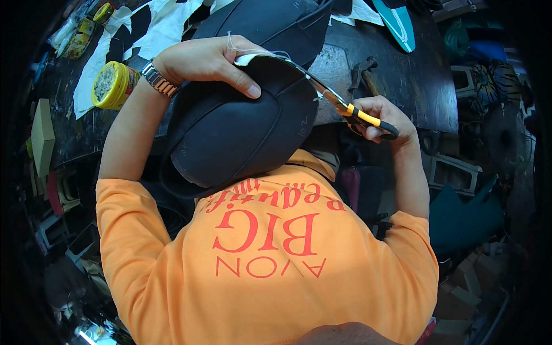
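Observation:
My left hand (215, 63) grips the top edge of a black stitched shoe upper (241, 126), with the thumb on its outer face and the other fingers hidden behind it. A white lining (256, 56) shows along that edge, and a loose pale thread trails by the knuckles. In my right hand (382, 118) is a pair of scissors (368, 118) with yellow and black handles. Its blades point up and left and lie against the right end of the upper's edge. How far the blades are apart I cannot make out.
On the dark workbench (420, 86) lie a hammer (363, 70), a grey slab (333, 63) and another black upper (270, 23). A yellow tub (113, 86) stands at left beside white sheets (95, 69) and black scraps. A teal pointed piece (398, 26) lies at the far right.

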A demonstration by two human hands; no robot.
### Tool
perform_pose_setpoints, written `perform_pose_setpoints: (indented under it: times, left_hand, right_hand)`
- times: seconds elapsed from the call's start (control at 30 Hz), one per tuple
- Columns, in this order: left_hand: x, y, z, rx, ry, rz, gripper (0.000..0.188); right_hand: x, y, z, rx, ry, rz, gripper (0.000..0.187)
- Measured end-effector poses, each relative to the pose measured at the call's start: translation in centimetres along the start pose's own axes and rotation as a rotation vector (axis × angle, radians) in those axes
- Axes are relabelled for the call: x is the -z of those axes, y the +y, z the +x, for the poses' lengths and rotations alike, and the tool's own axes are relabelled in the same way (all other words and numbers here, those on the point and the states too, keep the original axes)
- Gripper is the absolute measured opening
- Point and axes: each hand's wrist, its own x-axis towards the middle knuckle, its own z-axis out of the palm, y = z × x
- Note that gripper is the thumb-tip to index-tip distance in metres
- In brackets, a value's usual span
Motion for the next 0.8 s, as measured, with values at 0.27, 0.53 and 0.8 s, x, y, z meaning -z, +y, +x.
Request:
perform_pose_setpoints:
  times: [0.27, 0.53, 0.8]
  left_hand:
    - [2.5, 2.0, -3.8, -0.215, 0.333, 0.260, 0.044]
    - [4.5, 2.7, -7.2, -0.593, 1.388, -0.776, 0.042]
    - [-8.0, -4.5, 0.0, -0.637, 1.229, -1.441, 0.023]
  right_hand:
    - [-1.5, -0.1, -1.1, 0.112, 0.222, 0.145, 0.068]
    - [-5.7, 1.3, -0.2, 0.350, 0.378, 0.344, 0.076]
    - [-9.5, 3.5, 3.1, 0.016, 0.135, 0.450, 0.064]
